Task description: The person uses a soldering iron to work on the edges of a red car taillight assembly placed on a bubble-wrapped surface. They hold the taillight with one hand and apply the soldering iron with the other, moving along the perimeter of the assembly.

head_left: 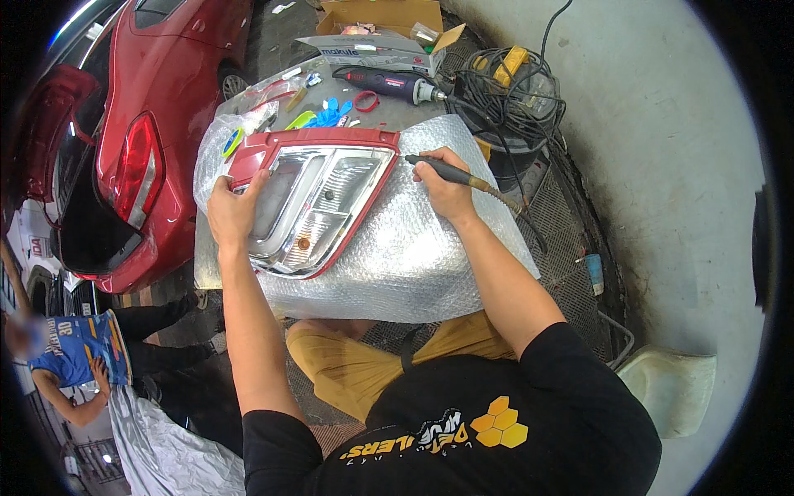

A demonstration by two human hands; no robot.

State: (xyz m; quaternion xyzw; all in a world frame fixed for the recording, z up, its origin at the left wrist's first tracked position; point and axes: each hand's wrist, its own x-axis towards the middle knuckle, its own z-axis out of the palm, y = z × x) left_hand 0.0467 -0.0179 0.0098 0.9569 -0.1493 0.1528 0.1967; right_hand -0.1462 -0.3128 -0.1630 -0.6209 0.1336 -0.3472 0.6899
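Observation:
A car tail lamp (318, 202) with a red rim and clear lens lies on silver bubble wrap (413, 256) over a small table. My left hand (234, 208) presses on the lamp's left edge. My right hand (445, 183) grips a pen-shaped rotary handpiece (438, 168) like a pencil, its tip touching the lamp's upper right corner. A flexible shaft (517, 207) runs from the handpiece off to the right.
A purple rotary tool (389, 83), small blue, red and yellow parts (331, 112), and cardboard boxes (376, 37) lie at the table's far end. Coiled black cables (509, 87) sit at right. A red car (157, 124) with its boot open stands at left. Another person (78, 364) crouches lower left.

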